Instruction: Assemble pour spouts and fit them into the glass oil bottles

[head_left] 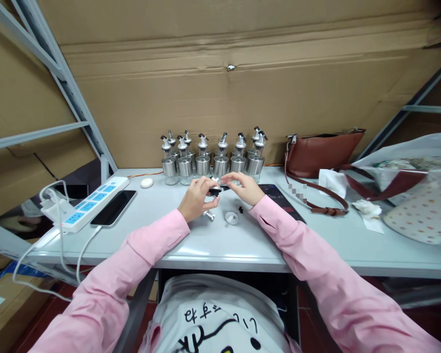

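Both my hands meet over the middle of the grey table [220, 245]. My left hand [195, 197] is closed around a small metal and black pourer cap [215, 190]. My right hand [244, 187] pinches the same cap from the right side. Just below my hands lie a small white funnel [232, 217], a tiny black piece [240, 210] and a small metal part [209, 214]. Behind my hands stands a row of several glass bottles with metal pourer tops [211, 159], against the cardboard wall.
A white power strip [95, 202] and a black phone [113, 208] lie at the left, with a white oval object [146, 183] behind. Another dark phone [279, 200] lies right of my hands. A brown handbag [321, 153], crumpled tissues [367, 211] and bags [419, 196] fill the right.
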`<state>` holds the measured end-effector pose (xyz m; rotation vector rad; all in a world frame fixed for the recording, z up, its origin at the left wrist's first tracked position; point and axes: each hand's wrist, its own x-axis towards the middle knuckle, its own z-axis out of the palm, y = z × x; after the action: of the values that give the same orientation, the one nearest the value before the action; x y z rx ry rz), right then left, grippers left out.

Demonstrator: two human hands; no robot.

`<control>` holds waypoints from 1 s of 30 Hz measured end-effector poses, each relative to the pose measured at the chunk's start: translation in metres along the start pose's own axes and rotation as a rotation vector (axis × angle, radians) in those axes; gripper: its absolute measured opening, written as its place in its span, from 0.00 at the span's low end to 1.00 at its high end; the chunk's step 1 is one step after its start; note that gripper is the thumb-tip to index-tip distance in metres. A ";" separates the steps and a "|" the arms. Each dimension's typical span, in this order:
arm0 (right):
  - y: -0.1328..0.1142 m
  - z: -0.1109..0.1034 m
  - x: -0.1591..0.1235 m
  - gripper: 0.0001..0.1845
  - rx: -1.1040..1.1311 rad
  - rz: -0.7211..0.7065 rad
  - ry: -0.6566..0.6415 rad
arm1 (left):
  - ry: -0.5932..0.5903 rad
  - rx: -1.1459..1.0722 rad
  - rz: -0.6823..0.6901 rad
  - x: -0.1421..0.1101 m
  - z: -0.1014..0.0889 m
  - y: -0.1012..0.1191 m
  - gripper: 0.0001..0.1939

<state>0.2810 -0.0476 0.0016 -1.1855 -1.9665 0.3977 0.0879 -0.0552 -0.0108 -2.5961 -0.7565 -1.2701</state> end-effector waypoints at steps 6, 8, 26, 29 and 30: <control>0.031 0.006 0.003 0.21 -0.410 0.179 -0.163 | -0.041 0.032 0.016 0.000 0.000 0.001 0.13; 0.037 0.009 0.004 0.22 -0.435 0.172 -0.175 | -0.035 0.032 0.024 0.000 0.000 0.001 0.13; 0.036 0.005 0.009 0.19 -0.465 0.032 -0.329 | -0.033 0.007 0.088 -0.001 0.000 0.003 0.11; 0.035 0.004 0.010 0.16 -0.479 0.064 -0.317 | -0.043 0.006 0.081 -0.001 0.000 0.003 0.11; 0.035 0.004 0.010 0.15 -0.482 0.074 -0.311 | -0.045 0.006 0.082 -0.001 0.000 0.003 0.11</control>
<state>0.2958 -0.0205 -0.0177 -1.5759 -2.3767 0.1496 0.0888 -0.0577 -0.0118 -2.6301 -0.6527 -1.1883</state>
